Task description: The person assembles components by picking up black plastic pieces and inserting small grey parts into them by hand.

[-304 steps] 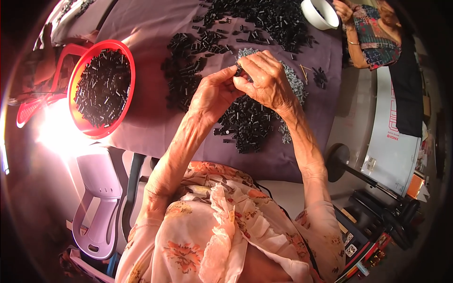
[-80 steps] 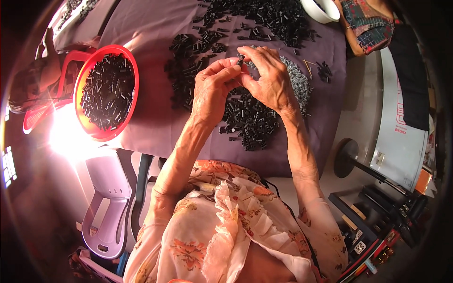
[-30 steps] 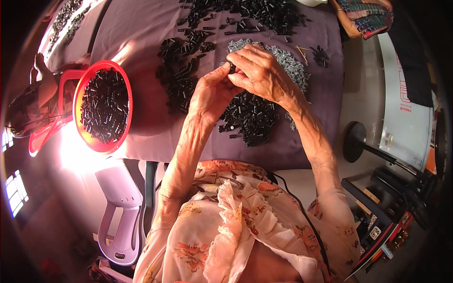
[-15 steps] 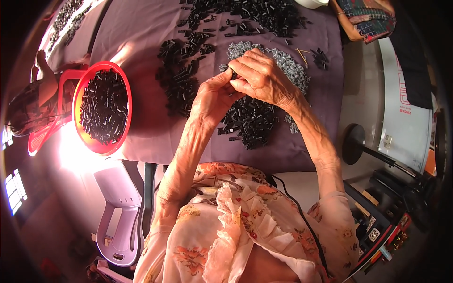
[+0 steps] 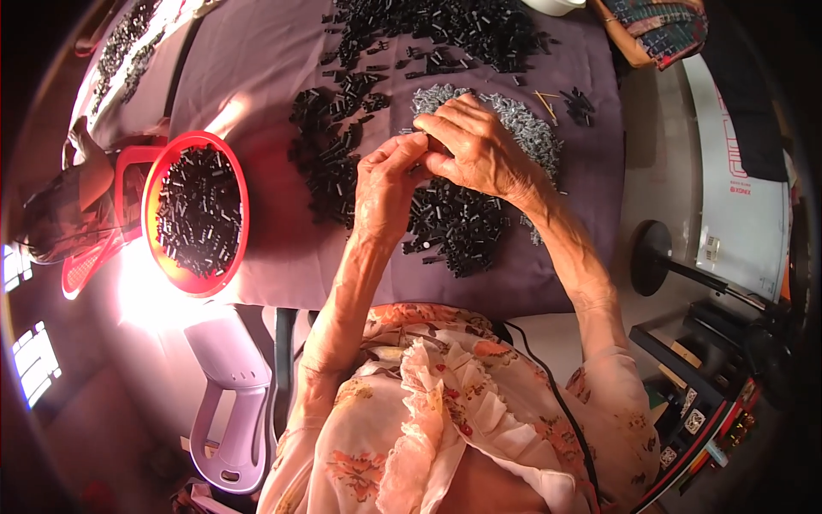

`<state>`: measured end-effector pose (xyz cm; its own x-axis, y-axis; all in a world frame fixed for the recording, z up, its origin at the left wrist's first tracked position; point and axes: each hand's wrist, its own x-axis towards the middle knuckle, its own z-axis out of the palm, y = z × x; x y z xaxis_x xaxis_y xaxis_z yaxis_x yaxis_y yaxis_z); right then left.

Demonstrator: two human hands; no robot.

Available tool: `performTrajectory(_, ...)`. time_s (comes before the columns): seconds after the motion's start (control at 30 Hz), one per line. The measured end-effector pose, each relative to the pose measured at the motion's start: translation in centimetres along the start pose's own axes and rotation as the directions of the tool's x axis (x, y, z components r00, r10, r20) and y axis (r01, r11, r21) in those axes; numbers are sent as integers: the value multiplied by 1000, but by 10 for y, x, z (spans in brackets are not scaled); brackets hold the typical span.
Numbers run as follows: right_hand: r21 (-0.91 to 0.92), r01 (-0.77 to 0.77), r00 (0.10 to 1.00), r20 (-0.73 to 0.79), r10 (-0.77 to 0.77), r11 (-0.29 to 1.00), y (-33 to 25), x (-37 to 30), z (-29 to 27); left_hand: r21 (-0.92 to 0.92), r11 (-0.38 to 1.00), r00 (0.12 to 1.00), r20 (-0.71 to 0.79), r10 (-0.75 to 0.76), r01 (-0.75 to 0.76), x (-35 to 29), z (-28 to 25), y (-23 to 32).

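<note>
Over the purple tablecloth my two hands meet, fingertips touching. My left hand (image 5: 385, 176) is closed, its thumb and fingers pinched at a small black plastic piece that the fingers now almost hide. My right hand (image 5: 475, 146) curls over from the other side, its fingers closed on the same piece. Below the hands lies a heap of small black plastic pieces (image 5: 454, 227). A heap of small grey pieces (image 5: 533, 133) spreads behind and to the right of my right hand. Another band of black pieces (image 5: 330, 167) lies left of my left hand.
A red basket (image 5: 245, 231) full of black pieces stands at the left, near another person's arm (image 5: 94, 176). More black pieces (image 5: 454, 34) cover the far table. Thin sticks (image 5: 545, 105) lie beyond the grey heap. A lilac plastic chair (image 5: 227, 347) stands front left.
My left hand has turned more upright, its fingers drawn in tighter at the fingertips. The black piece between the hands shows less than before. The whole view has shifted slightly.
</note>
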<state>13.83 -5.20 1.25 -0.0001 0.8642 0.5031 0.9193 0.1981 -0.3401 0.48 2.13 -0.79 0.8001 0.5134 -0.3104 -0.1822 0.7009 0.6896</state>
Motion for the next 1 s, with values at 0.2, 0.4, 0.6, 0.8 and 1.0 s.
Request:
performTrajectory(0.2,5,-44,999,-29,44,999,1,-3,1,18,1000,999,-53,1,0,-3,6,2)
performTrajectory(0.4,-56,11,999,-38,-13,998,5,-4,-1,100,995,1000,0,21,-21,0,4,0)
performTrajectory(0.6,-111,68,998,-4,-69,992,9,-5,0,149,989,1000,0,4,-4,-1,2,-4)
performTrajectory(0.8,-107,76,993,-77,-85,991,10,-6,2,-23,994,994,-28,-106,105,-1,-5,-3)
performTrajectory(1.0,-116,81,996,-24,-85,990,8,-9,2,-225,936,962,83,-260,272,9,-19,-12)
